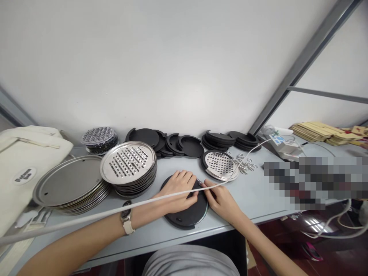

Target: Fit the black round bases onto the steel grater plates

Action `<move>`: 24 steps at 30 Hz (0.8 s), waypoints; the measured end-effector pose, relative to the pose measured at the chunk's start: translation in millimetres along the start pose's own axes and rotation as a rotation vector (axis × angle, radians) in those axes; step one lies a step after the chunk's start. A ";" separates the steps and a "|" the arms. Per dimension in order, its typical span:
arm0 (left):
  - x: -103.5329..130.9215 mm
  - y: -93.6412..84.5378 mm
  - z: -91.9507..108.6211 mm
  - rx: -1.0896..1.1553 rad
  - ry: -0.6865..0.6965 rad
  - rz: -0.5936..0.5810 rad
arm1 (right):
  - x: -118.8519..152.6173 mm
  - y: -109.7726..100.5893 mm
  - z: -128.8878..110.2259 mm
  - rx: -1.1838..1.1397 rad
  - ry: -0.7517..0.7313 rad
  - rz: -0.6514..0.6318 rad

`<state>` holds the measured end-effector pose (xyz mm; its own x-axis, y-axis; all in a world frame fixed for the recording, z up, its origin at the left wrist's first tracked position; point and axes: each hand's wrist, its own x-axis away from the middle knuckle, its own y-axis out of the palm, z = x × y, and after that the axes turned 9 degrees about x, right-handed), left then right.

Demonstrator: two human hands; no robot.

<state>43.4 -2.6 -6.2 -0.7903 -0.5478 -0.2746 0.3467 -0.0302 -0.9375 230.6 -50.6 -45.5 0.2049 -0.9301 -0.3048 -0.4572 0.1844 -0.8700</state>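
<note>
My left hand (181, 189) lies flat across the top of a round black disc (186, 219), with its fingers stretched toward the far edge. The disc rests on the table near its front edge, and its middle is largely covered by the hand. At the disc's far right rim, my right hand (220, 197) pinches a small metal clip (199, 183), which is mostly hidden by the fingertips. Beyond the right hand sits a round metal grater plate (220, 165) in a black holder. A pile of small metal clips (244, 164) lies beside it.
Stacks of grater plates (129, 163), plain metal discs (71, 182) and dark-rimmed graters (99, 136) stand left. Black holders (191, 146) line the wall. A white cable (161, 197) crosses in front. A white bag (31, 153) is far left, a power strip (283, 145) right.
</note>
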 end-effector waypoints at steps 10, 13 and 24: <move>0.4 0.5 0.3 0.013 -0.004 0.008 | -0.8 -0.7 -1.5 0.019 0.032 -0.006; 0.5 1.2 0.9 0.005 -0.008 0.015 | -1.2 -1.9 -1.8 0.003 0.035 -0.008; 0.5 1.8 1.0 -0.010 -0.004 0.014 | -0.6 -2.2 -3.8 0.006 0.027 0.007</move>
<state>44.1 -3.8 -7.8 -0.7833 -0.5516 -0.2868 0.3528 -0.0145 -0.9356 228.1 -51.6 -41.8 0.1781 -0.9370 -0.3007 -0.4536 0.1930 -0.8700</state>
